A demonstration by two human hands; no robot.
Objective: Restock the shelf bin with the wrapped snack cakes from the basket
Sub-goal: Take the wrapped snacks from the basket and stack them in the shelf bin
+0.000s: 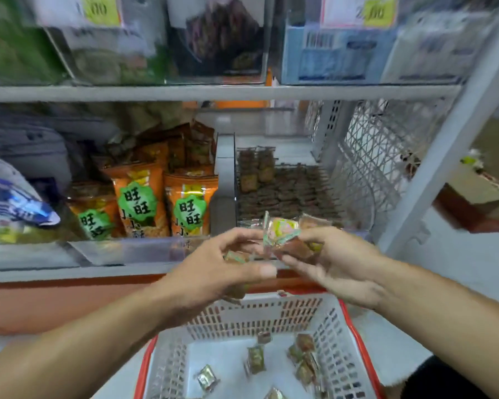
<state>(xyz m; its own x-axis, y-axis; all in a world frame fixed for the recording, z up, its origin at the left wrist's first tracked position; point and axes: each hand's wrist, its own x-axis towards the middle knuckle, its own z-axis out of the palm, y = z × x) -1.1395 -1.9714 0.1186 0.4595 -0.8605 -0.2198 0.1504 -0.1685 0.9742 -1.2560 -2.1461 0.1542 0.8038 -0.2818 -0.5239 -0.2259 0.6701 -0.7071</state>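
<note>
My left hand and my right hand meet above the basket, just in front of the shelf edge. Between them is a small bunch of wrapped snack cakes, brown cakes in clear wrappers with green and pink print. Both hands have fingers curled round these cakes. The clear shelf bin right behind the hands holds rows of the same brown cakes. Below, the white basket with a red rim has several loose wrapped cakes on its floor.
To the left of the bin, a neighbouring bin holds orange snack bags with green labels. A white lattice panel and a slanted white post close the shelf on the right. Another shelf of packaged goods runs above.
</note>
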